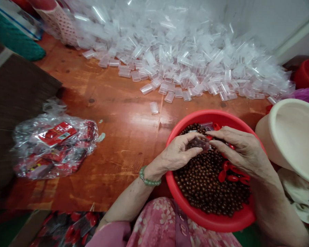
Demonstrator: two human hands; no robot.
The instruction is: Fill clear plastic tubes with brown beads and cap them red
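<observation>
A red basin (211, 224) holds many small brown balls (211, 185), with red plastic pieces (232, 177) and a few clear pieces among them. Above the balls, my left hand (179, 151) grips a clear container (197, 143) between thumb and fingers; dark balls show through its wall. My right hand (240, 147) comes in from the other side, its thumb and fingers pinched together at the container's right end, where a bit of red shows. A green bead bracelet (149, 176) is round my left wrist.
Clear plastic sleeves (175, 58) lie heaped across the back of the wooden table (113, 137), one loose sleeve (154, 108) in front. At left is a bag of red packets (58, 147). A cream bucket (278, 137) stands right of the basin. Red-capped containers (74, 230) lie below the table edge.
</observation>
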